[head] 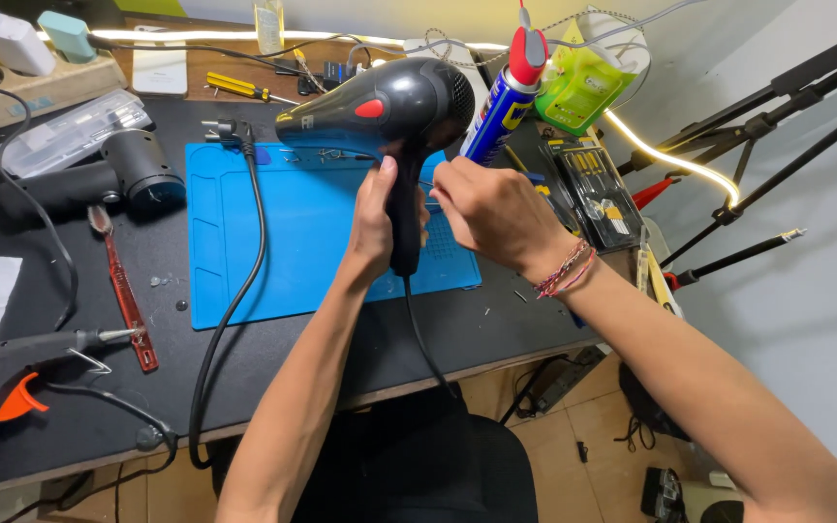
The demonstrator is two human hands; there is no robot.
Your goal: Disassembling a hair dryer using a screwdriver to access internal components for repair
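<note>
One black hair dryer (380,111) with a red switch is held upright above a blue work mat (312,232), its nozzle pointed to the left of the frame. The handle is gripped by the left hand (375,218), fingers wrapped closed around it. The right hand (496,213) is pressed against the handle's other side, fingers curled tight, possibly pinching a small tool or screw, though that cannot be made out. One power cord (244,261) is seen trailing from the handle across the mat, its plug lying at the mat's top corner. One blue and yellow spray can (501,92) with a red cap is stood just behind the dryer. One green pouch (583,82) is propped near the wall. One glue gun (12,378) with an orange trigger is laid at the black desk's (341,344) near-left edge, and one yellow-handled screwdriver (244,89) lies farther back.
</note>
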